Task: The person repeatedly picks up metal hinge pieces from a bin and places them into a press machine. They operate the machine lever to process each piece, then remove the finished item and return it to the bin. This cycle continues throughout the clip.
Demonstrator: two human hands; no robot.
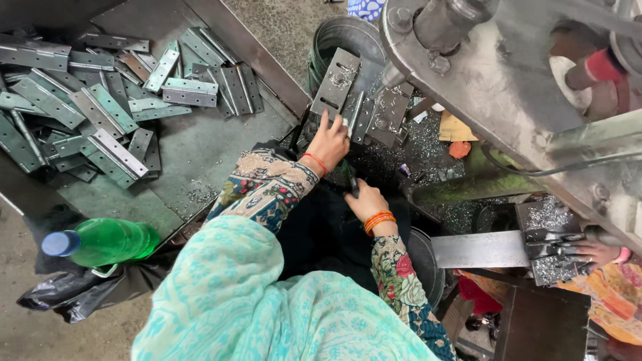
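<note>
A green plastic bottle (pixel 107 242) with a blue cap lies on its side at about eight o'clock in the view, its cap pointing toward nine o'clock; any label on it cannot be made out. Just below it, toward seven o'clock, a crumpled black plastic bag (pixel 80 291) rests on the floor, touching the bottle's underside. At about two o'clock from the centre, a small flat piece of yellowish cardboard (pixel 453 127) lies among metal shavings, with a small orange scrap (pixel 459 149) just beside it toward five o'clock. No signs or screens show anywhere in the view.
</note>
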